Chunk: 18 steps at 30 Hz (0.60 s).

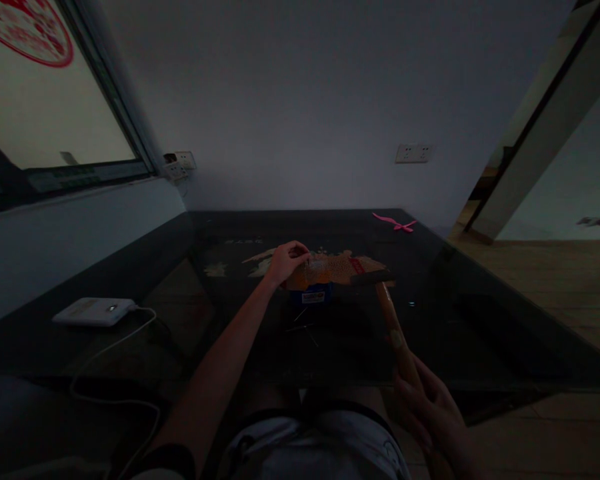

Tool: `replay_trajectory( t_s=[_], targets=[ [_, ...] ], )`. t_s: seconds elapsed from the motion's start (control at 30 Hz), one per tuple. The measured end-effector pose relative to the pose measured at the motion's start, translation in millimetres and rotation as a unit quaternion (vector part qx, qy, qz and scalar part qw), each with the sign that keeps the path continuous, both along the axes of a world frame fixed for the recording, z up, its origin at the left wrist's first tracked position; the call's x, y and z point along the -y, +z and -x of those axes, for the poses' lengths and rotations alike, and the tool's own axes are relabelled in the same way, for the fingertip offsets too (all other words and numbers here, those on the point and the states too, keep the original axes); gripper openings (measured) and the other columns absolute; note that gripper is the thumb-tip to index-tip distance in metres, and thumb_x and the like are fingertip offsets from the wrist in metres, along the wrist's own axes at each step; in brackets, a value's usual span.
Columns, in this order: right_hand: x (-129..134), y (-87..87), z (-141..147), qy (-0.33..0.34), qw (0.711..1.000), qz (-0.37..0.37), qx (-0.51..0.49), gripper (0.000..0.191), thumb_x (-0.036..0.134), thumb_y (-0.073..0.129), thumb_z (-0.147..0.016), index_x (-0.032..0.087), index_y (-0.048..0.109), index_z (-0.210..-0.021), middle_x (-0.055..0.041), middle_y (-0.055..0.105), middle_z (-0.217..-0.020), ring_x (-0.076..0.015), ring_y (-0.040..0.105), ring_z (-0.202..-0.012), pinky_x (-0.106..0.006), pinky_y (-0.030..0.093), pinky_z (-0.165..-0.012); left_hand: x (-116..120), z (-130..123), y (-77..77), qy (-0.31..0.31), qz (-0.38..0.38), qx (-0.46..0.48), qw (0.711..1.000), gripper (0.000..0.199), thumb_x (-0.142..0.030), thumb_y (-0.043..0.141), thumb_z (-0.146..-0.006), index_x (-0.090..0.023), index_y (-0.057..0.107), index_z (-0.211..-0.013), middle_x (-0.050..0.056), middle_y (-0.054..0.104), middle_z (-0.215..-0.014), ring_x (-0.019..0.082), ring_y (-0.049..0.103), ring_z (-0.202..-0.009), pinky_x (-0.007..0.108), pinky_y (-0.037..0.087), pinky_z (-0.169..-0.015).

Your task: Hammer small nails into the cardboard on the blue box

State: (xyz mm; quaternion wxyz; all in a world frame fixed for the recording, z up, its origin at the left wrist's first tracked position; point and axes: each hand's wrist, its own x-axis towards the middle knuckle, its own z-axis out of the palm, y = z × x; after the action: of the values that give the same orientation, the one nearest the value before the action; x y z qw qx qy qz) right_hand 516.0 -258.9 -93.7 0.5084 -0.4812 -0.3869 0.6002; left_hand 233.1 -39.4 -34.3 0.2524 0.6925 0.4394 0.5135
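Observation:
My left hand (291, 260) is pinched over an orange-brown board (333, 269); a thin upright thing, perhaps a nail, shows faintly at its fingertips. Under the board is a blue box (311, 295) with a white label. My right hand (427, 407) is wrapped round the wooden handle of a hammer (390, 310). The dark hammer head lies over the right end of the board, apart from my left hand. Several thin nails (307, 327) lie on the dark table in front of the blue box.
On the dark glossy table (220, 233), a white power bank (96, 311) with a white cable (115, 345) sits at the left. A pink ribbon (397, 224) lies at the back right. The wall with sockets (414, 154) stands behind the table.

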Motion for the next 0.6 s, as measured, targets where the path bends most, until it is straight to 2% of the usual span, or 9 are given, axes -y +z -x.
replay_trajectory(
  t_s=[0.17, 0.27, 0.4, 0.47, 0.57, 0.6],
  targets=[
    [-2, -2.1, 0, 0.014, 1.000, -0.007, -0.001, 0.076, 0.042, 0.071, -0.070, 0.019, 0.039, -0.135, 0.0089, 0.045, -0.045, -0.0007, 0.028, -0.026, -0.012, 0.021, -0.027, 3, -1, 1.4, -0.004, 0.000, -0.014, 1.000, 0.014, -0.024, 0.065, -0.070, -0.013, 0.060, -0.078, 0.004, 0.064, -0.077, 0.013, 0.062, -0.073, 0.029, 0.051, -0.074],
    [-3, 8.9, 2, 0.012, 1.000, -0.012, 0.002, 0.075, 0.043, 0.070, -0.070, 0.019, 0.040, -0.134, 0.0104, 0.042, -0.043, -0.0004, 0.024, -0.026, -0.013, 0.020, -0.027, 4, -1, 1.3, -0.004, -0.003, -0.019, 1.000, 0.014, -0.024, 0.065, -0.070, -0.014, 0.060, -0.078, 0.004, 0.064, -0.078, 0.014, 0.062, -0.074, 0.028, 0.051, -0.073],
    [-18, 43.0, 2, 0.031, 0.996, -0.035, 0.081, 0.071, 0.043, 0.069, -0.070, 0.019, 0.044, -0.132, 0.0081, 0.045, -0.050, -0.0022, 0.029, -0.029, -0.014, 0.025, -0.027, 4, -1, 0.3, -0.004, 0.004, -0.031, 0.999, 0.014, -0.024, 0.066, -0.069, -0.014, 0.060, -0.077, 0.004, 0.065, -0.077, 0.014, 0.062, -0.073, 0.028, 0.051, -0.072],
    [-32, 66.7, 2, 0.048, 0.988, -0.062, 0.132, 0.067, 0.041, 0.068, -0.072, 0.019, 0.046, -0.132, 0.0082, 0.044, -0.050, -0.0035, 0.033, -0.031, -0.015, 0.027, -0.027, 4, -1, 0.5, -0.006, 0.007, -0.029, 1.000, 0.013, -0.022, 0.066, -0.069, -0.014, 0.060, -0.077, 0.004, 0.065, -0.077, 0.014, 0.062, -0.073, 0.028, 0.051, -0.073],
    [-56, 105.0, 6, 0.099, 0.972, -0.111, 0.180, 0.059, 0.031, 0.070, -0.071, 0.019, 0.054, -0.126, 0.0053, 0.052, -0.057, -0.0055, 0.044, -0.040, -0.014, 0.036, -0.034, 6, 0, 2.0, 0.010, 0.012, -0.044, 0.999, 0.011, -0.020, 0.065, -0.069, -0.014, 0.062, -0.078, 0.005, 0.067, -0.078, 0.015, 0.063, -0.075, 0.030, 0.050, -0.074],
    [-64, 117.2, 8, 0.110, 0.969, -0.118, 0.187, 0.058, 0.029, 0.071, -0.069, 0.020, 0.056, -0.124, 0.0061, 0.051, -0.054, -0.0053, 0.043, -0.038, -0.014, 0.034, -0.032, 6, 0, 2.3, 0.020, 0.016, -0.053, 0.998, 0.011, -0.020, 0.066, -0.068, -0.014, 0.063, -0.077, 0.005, 0.067, -0.077, 0.016, 0.063, -0.075, 0.031, 0.050, -0.074]
  ],
)
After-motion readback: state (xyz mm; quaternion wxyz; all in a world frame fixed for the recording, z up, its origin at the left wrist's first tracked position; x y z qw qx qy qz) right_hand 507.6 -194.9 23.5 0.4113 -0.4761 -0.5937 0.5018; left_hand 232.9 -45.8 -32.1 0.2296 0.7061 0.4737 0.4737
